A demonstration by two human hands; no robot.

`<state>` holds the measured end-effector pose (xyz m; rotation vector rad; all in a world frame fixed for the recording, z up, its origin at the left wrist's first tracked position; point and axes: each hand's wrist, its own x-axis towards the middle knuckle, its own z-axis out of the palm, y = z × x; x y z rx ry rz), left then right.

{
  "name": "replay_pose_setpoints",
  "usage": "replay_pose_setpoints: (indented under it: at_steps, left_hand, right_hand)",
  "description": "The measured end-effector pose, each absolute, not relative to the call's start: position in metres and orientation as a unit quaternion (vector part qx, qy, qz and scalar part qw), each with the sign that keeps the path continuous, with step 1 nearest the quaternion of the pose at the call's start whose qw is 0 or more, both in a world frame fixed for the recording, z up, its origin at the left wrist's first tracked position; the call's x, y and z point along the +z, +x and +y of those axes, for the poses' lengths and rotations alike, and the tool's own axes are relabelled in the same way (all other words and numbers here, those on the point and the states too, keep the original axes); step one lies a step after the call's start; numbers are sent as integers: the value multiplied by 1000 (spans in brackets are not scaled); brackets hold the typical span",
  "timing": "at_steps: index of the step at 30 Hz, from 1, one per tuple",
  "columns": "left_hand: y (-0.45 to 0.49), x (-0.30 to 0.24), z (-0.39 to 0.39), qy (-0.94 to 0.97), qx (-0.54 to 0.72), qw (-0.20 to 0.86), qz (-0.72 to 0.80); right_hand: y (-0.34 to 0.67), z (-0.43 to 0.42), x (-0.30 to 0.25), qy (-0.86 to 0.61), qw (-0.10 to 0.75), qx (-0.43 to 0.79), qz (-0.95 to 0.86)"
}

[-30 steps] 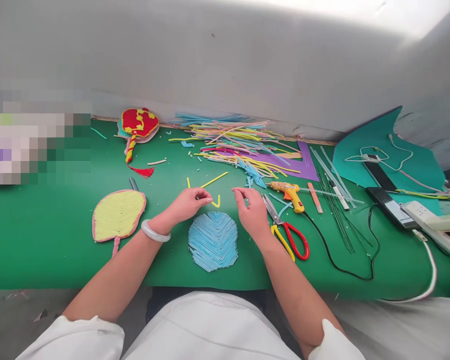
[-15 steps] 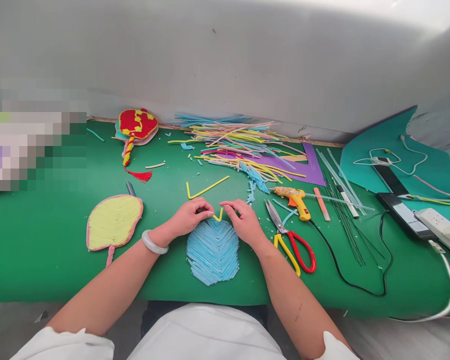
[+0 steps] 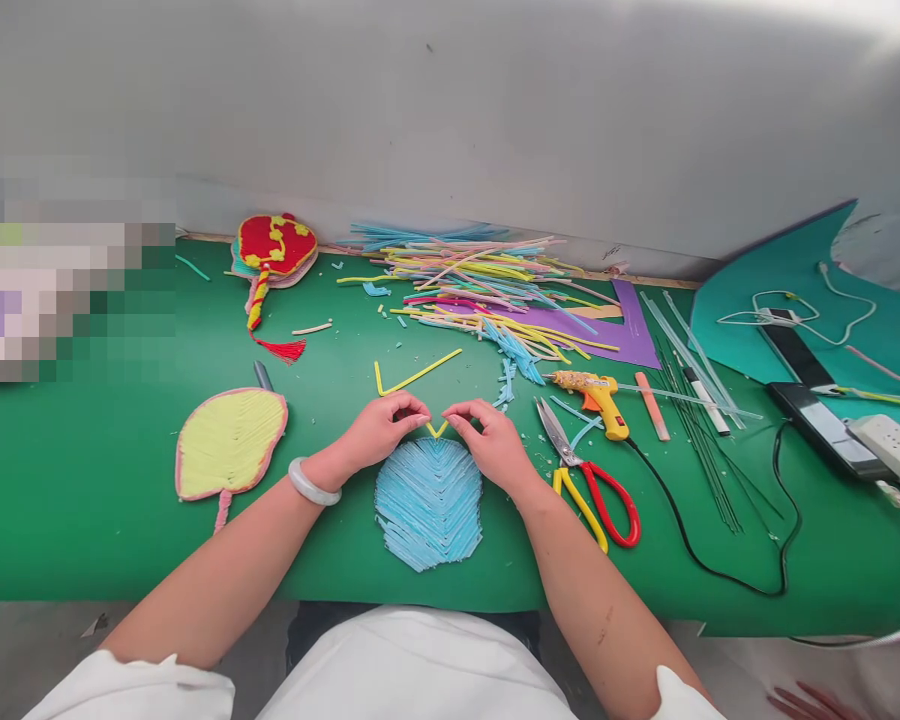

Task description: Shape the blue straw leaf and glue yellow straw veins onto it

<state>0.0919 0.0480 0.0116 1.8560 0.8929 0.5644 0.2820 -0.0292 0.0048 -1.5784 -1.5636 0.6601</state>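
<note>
Both hands have come inward and down since the earliest frame: then only the left pinched the yellow strip and the right stood apart; now they meet over it at centre frame. On my feed the left hand (image 3: 379, 435) grips one arm of the short yellow chenille stem (image 3: 437, 434) between thumb and fingers, and the right hand (image 3: 491, 445) pinches the other. That stem is bent to a V, its point down at the top edge of the blue chenille panel (image 3: 429, 505), lower centre; whether it touches, I cannot tell.

As I judge it, the panel's slanting blue rows are laid, meeting along a middle line, but the outline is ragged and bare of edging or handle. I see nothing fastening the V yet. A second bent yellow stem (image 3: 420, 374) lies loose just above the hands.

Left of centre, the yellow leaf-shaped fan (image 3: 231, 445) has its pink border and handle; a red fan (image 3: 277, 245) with a tassel sits upper left. Scissors (image 3: 572, 459) and a hot glue gun (image 3: 606, 402) lie right of centre, out of both hands, with the chenille stem pile (image 3: 480, 290) at upper centre.
</note>
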Motion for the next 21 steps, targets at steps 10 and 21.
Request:
replay_pose_setpoints:
  at_steps: [10, 21]
  left_hand:
    - [94, 14, 45, 752, 225, 487, 383]
    - [95, 6, 42, 802, 241, 417, 353]
  right_hand:
    - [283, -30, 6, -633, 385, 259, -620]
    - [288, -32, -3, -637, 358, 237, -640]
